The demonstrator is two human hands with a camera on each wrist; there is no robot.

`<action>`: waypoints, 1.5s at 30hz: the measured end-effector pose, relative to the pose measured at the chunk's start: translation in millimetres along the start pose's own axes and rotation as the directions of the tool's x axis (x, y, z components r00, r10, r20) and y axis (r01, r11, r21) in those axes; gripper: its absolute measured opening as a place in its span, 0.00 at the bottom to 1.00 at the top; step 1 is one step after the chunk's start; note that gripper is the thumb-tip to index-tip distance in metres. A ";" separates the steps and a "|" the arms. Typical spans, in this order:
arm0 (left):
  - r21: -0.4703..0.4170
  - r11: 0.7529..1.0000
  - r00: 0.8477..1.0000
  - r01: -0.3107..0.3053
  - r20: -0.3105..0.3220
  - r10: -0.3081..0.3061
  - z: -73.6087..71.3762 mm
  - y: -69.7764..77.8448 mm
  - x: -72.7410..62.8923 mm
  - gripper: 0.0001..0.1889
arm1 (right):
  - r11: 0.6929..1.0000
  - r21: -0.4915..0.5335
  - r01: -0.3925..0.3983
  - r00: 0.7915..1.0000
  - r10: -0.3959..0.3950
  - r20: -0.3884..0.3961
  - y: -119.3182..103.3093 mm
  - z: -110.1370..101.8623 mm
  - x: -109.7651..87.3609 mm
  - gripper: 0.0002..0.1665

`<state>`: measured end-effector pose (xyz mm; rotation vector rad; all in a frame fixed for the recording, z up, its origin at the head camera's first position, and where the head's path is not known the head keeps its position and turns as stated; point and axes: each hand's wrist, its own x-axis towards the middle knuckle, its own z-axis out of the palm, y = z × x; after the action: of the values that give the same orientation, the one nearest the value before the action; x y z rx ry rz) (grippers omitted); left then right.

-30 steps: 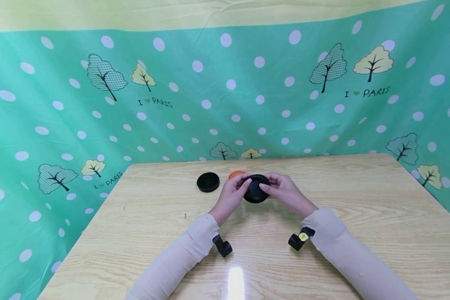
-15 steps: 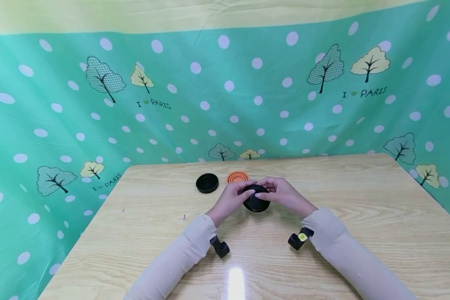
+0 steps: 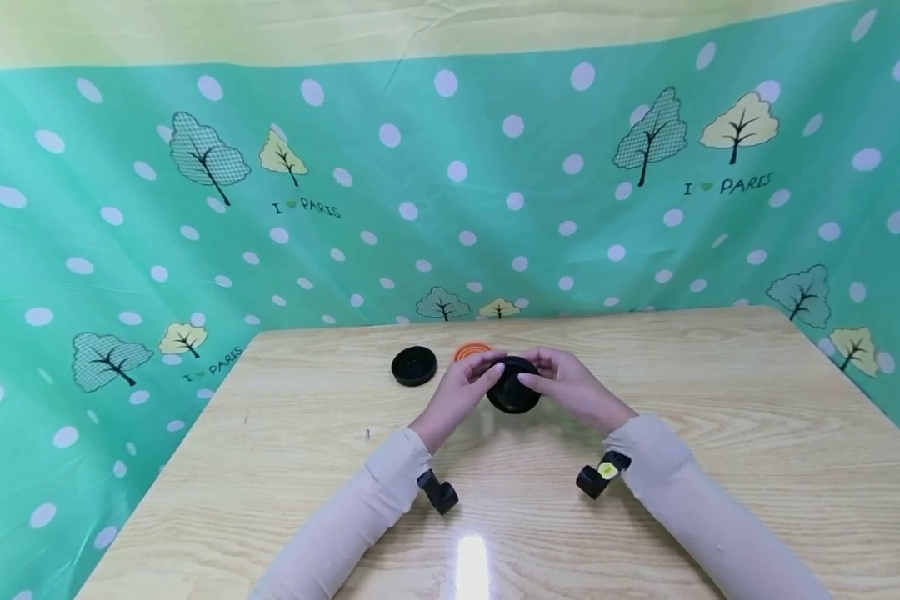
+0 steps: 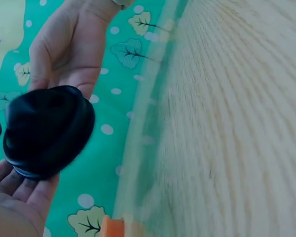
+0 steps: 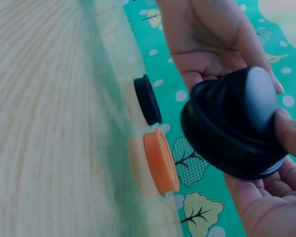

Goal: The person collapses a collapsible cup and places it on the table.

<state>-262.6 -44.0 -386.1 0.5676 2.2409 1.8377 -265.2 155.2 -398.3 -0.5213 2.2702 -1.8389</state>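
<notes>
Both hands hold a round black lid (image 3: 512, 398) with a raised part on top, a little above the table. My left hand (image 3: 459, 390) pinches its left side, thumb on the face and fingers behind the rim. On the opposite side my right hand (image 3: 572, 388) grips it the same way. From the right wrist, the lid (image 5: 232, 126) shows a stepped rim and a tilted raised flap, lit grey on one face. The left wrist view has the lid (image 4: 47, 131) dark and blurred between the two hands.
Behind the left hand lies an orange ringed silicone piece (image 3: 471, 350), partly covered by the fingers. A shallow black round piece (image 3: 414, 366) rests to its left. The wooden table (image 3: 270, 467) ends at a green patterned curtain (image 3: 360, 200).
The lid dipped toward the person and then came back up slightly, its face tilting as the hands moved. Both hands kept hold of it. The pieces on the table stayed put.
</notes>
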 end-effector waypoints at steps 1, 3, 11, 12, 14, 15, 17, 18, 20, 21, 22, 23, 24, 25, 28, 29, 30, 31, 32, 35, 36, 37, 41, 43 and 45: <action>-0.012 1.000 1.000 -0.005 -0.002 0.005 -0.5 -2.4 1.6 0.21 | 0.999 0.040 0.003 1.000 -0.003 -0.011 -0.4 0.2 -0.1 0.20; -0.038 0.999 1.000 -0.018 -0.002 0.018 -1.1 -9.0 5.4 0.22 | 0.992 0.125 -0.001 1.000 0.005 -0.029 -0.9 0.5 -0.1 0.20; -0.090 0.992 0.996 -0.088 -0.021 0.086 1.7 -17.9 9.6 0.25 | 0.941 0.337 -0.031 0.997 0.054 -0.059 1.5 1.1 -0.2 0.22; -0.101 0.991 0.996 -0.086 -0.032 0.083 2.1 -18.2 9.8 0.25 | 0.938 0.346 -0.033 0.996 0.059 -0.065 1.5 1.2 0.2 0.22; -0.118 0.989 0.995 -0.086 -0.056 0.080 2.9 -18.0 9.7 0.24 | 0.935 0.353 -0.034 0.995 0.064 -0.073 1.3 1.5 0.9 0.23; -0.125 0.988 0.995 -0.088 -0.067 0.080 3.3 -17.5 9.2 0.23 | 0.934 0.355 -0.035 0.995 0.065 -0.074 1.1 1.7 1.1 0.23; -0.133 0.987 0.993 -0.093 -0.090 0.081 4.6 -13.2 6.8 0.22 | 0.935 0.353 -0.031 0.995 0.063 -0.080 1.0 2.4 1.2 0.24; -0.130 0.986 0.991 -0.101 -0.100 0.089 5.3 -10.0 4.9 0.22 | 0.936 0.352 -0.028 0.995 0.061 -0.083 1.0 2.8 1.1 0.24; -0.122 0.986 0.988 -0.111 -0.117 0.097 6.7 -2.8 1.1 0.21 | 0.938 0.346 -0.020 0.994 0.055 -0.092 1.1 3.5 1.0 0.25; -0.114 0.987 0.987 -0.114 -0.126 0.100 7.4 1.3 -1.0 0.20 | 0.939 0.343 -0.015 0.994 0.051 -0.096 1.1 3.8 0.9 0.25; -0.105 0.988 0.986 -0.116 -0.133 0.102 8.1 5.0 -2.7 0.20 | 0.942 0.336 -0.010 0.994 0.047 -0.101 1.1 4.0 0.7 0.25; -0.094 0.988 0.985 -0.119 -0.139 0.105 8.7 8.0 -4.1 0.20 | 0.945 0.328 -0.004 0.994 0.041 -0.104 1.1 4.2 0.6 0.25; -0.082 0.990 0.984 -0.118 -0.144 0.105 9.0 9.8 -4.8 0.19 | 0.947 0.322 0.001 0.993 0.036 -0.108 1.2 4.4 0.6 0.25; -0.070 0.991 0.983 -0.118 -0.148 0.106 9.2 11.0 -5.3 0.19 | 0.950 0.313 0.004 0.993 0.033 -0.115 1.3 4.7 0.7 0.24; -0.033 0.992 0.980 -0.125 -0.159 0.118 9.1 11.8 -5.2 0.18 | 0.959 0.284 0.016 0.992 0.019 -0.122 1.9 5.6 1.2 0.22; -0.026 0.991 0.979 -0.129 -0.161 0.123 8.8 10.8 -4.8 0.17 | 0.961 0.277 0.019 0.993 0.015 -0.121 2.4 6.0 1.6 0.22; -0.024 0.991 0.979 -0.130 -0.161 0.125 8.3 9.0 -3.8 0.17 | 0.962 0.273 0.021 0.993 0.013 -0.120 2.9 6.5 1.9 0.21; -0.020 0.991 0.979 -0.134 -0.160 0.129 7.7 7.2 -3.0 0.17 | 0.962 0.271 0.021 0.993 0.011 -0.118 3.3 6.9 2.2 0.21; -0.025 0.991 0.980 -0.132 -0.156 0.127 6.8 3.6 -1.2 0.17 | 0.963 0.270 0.021 0.994 0.010 -0.113 3.7 7.2 2.5 0.21; -0.020 0.992 0.984 -0.125 -0.134 0.122 3.2 -9.0 4.9 0.17 | 0.971 0.238 0.011 0.994 0.016 -0.111 3.9 7.0 2.8 0.21; -0.011 0.993 0.986 -0.119 -0.122 0.117 1.8 -12.9 7.1 0.18 | 0.977 0.213 0.008 0.993 0.016 -0.113 3.8 6.6 3.0 0.20; 0.003 0.994 0.987 -0.114 -0.112 0.113 0.5 -16.1 8.8 0.18 | 0.984 0.176 0.005 0.993 0.016 -0.118 3.6 6.1 3.3 0.20; 0.072 0.991 0.991 -0.109 -0.066 0.114 -3.0 -20.1 11.9 0.19 | 0.999 0.046 0.009 0.993 -0.004 -0.115 3.4 5.1 4.6 0.21; 0.103 0.988 0.993 -0.111 -0.038 0.116 -3.5 -19.8 11.9 0.19 | 1.000 -0.004 0.008 0.994 -0.008 -0.105 3.7 5.1 4.8 0.22; 0.144 0.982 0.992 -0.120 -0.007 0.122 -3.5 -20.2 12.2 0.18 | 1.000 -0.030 -0.001 0.996 -0.001 -0.086 4.1 5.2 4.5 0.22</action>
<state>-278.4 -45.4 -403.8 0.7319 2.4126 1.7503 -268.2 149.6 -403.1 -0.4547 2.3560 -1.8653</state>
